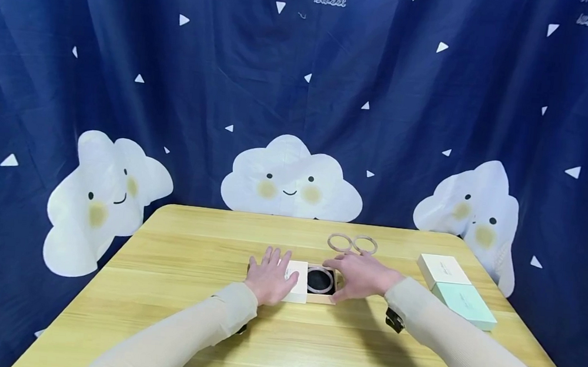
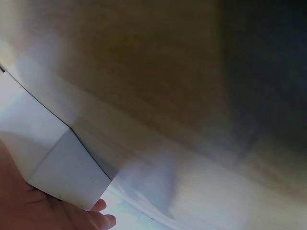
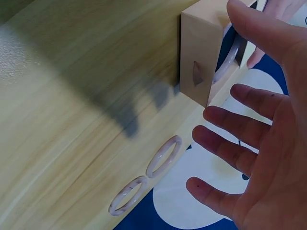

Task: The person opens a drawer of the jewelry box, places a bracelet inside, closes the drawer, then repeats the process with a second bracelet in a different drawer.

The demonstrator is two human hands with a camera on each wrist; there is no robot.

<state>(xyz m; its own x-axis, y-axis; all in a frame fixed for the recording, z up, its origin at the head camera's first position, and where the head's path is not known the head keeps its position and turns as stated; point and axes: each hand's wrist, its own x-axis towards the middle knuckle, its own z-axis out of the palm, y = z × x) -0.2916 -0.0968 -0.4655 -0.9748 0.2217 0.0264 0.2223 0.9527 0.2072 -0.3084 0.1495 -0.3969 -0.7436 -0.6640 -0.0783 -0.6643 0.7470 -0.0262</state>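
A white box sleeve (image 1: pixel 297 281) lies mid-table, its inner tray (image 1: pixel 321 299) drawn partway out to the right. Inside the tray, on a dark lining, sits a pale pinkish bangle (image 1: pixel 308 287). My left hand (image 1: pixel 270 280) rests with spread fingers on the sleeve's left part; the left wrist view shows that hand (image 2: pixel 43 213) alongside the white sleeve (image 2: pixel 69 170). At the tray's right end is my right hand (image 1: pixel 362 274). From the right wrist, its fingers (image 3: pixel 235 124) look straight and spread, the thumb close over the tray wall (image 3: pixel 196 52), which has a small notch.
Two more pale bangles, one left (image 1: pixel 339 243) and one right (image 1: pixel 365 244), lie side by side behind the right hand. Toward the table's right edge are a white box (image 1: pixel 443 269) and a mint-green box (image 1: pixel 465 305), touching. A dark blue curtain (image 1: pixel 307 49) hangs behind the table.
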